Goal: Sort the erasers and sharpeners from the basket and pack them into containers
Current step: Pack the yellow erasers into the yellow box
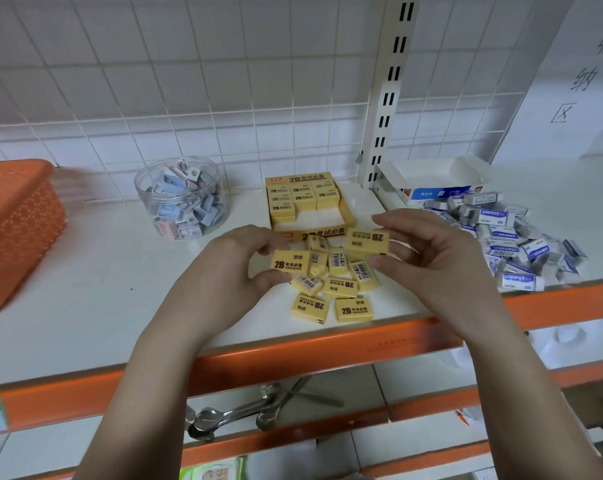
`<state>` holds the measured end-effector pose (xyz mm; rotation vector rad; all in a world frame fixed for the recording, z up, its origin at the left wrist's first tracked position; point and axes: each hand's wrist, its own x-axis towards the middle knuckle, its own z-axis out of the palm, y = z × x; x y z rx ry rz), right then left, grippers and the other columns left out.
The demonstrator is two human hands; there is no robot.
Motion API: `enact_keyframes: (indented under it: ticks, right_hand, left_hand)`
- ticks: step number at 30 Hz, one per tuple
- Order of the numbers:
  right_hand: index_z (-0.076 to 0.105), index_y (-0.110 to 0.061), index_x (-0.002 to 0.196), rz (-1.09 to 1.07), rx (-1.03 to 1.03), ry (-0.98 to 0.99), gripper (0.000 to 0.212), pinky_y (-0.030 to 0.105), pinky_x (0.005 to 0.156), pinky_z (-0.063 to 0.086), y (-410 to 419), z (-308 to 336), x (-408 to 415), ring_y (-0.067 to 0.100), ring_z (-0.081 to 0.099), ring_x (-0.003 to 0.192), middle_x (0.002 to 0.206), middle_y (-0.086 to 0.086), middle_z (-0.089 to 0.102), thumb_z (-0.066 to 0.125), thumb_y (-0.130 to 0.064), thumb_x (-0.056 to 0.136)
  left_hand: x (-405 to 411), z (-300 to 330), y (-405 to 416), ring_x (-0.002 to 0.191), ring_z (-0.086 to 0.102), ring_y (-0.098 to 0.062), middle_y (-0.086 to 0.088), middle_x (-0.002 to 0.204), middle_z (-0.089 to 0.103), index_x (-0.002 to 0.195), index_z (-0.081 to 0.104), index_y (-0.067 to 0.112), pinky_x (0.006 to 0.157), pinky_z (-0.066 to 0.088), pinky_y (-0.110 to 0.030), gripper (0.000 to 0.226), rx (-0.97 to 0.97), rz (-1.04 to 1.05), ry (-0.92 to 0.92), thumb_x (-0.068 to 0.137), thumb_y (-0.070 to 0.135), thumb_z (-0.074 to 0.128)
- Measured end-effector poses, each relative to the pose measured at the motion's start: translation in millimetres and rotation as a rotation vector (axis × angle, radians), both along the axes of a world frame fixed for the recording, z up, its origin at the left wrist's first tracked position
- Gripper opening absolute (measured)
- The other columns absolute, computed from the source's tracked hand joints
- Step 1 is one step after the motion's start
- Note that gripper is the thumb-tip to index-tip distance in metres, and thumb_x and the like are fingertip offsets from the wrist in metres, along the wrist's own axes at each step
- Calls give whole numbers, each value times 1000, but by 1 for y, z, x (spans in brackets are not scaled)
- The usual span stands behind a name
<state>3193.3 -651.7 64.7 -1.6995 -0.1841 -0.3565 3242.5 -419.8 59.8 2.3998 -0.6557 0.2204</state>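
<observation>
White shelf (85,306): sharpener jar (181,199), orange basket (16,230).

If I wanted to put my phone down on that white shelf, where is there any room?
Bare shelf lies between the orange basket and the clear jar, running forward to the left hand. It is crowded around the loose yellow erasers and the white eraser pile on the right.

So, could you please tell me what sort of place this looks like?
Probably a shop's stockroom or shelving aisle: white shelf boards with orange metal edges, a white wire grid back panel, and bulk stationery such as the yellow cardboard tray of erasers.
</observation>
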Motion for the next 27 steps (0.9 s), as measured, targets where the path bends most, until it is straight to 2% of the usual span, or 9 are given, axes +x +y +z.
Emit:
enact_keyframes:
  ticks: [5,9,12,14,15,18,21,25,27]
  right_hand:
    - [67,-27,96,-4,-83,-7,45,13,86,50,7,0,1,4,64,102,116,-2,54,72,9,70]
    - [67,-30,95,-18,-124,-3,39,14,82,52,11,1,3,4,65,99,114,-6,61,71,3,75]
    - [65,-25,100,11,39,91,33,18,69,56,15,4,4,11,72,82,85,-3,73,65,1,80]
    - [64,-19,101,54,210,152,27,19,72,56,17,4,7,16,72,81,61,-5,65,62,-1,80]
    - [65,-17,100,75,276,178,25,20,74,56,19,5,9,17,72,81,56,-5,61,64,-6,77]
    - [67,-19,92,60,288,216,20,19,66,55,23,10,20,14,71,75,64,9,64,67,-18,72]
    - [63,-20,94,28,198,266,14,21,61,55,27,14,35,20,66,75,84,31,54,63,-9,86]
    - [49,-14,99,44,247,366,16,34,65,60,27,21,63,24,70,80,106,25,60,59,-4,90]
    - [47,-12,99,52,224,397,14,36,64,60,26,26,79,24,69,83,112,23,58,57,-4,92]
  left_hand:
    - [-6,3,6,88,50,-1,13,96,61,99,59,33,75,36,-9,28,-3,56,-31,76,27,75]
    - [-10,3,9,88,51,-3,12,95,60,97,59,34,75,37,-11,28,-4,88,-40,75,28,75]
    - [-12,3,10,86,52,-2,13,94,61,94,59,35,75,42,-18,26,-23,115,-32,74,29,76]
    - [-14,4,11,84,53,-2,13,91,61,90,59,36,75,45,-24,24,-51,157,-31,74,29,76]
    - [-15,5,10,82,53,-2,13,90,60,89,60,34,73,44,-23,23,-66,189,-43,74,29,76]
    - [-18,7,4,75,51,0,12,85,57,88,63,28,65,39,-13,19,-126,272,-101,73,28,75]
    - [-19,6,-2,77,50,2,13,84,57,90,64,28,64,37,-8,20,-191,278,-92,71,33,71]
    - [-20,1,2,77,50,4,14,83,58,88,64,29,65,37,-6,20,-235,289,-68,71,29,74]
    - [-20,-1,5,77,51,3,13,82,58,87,65,28,66,36,-5,20,-241,308,-65,71,25,76]
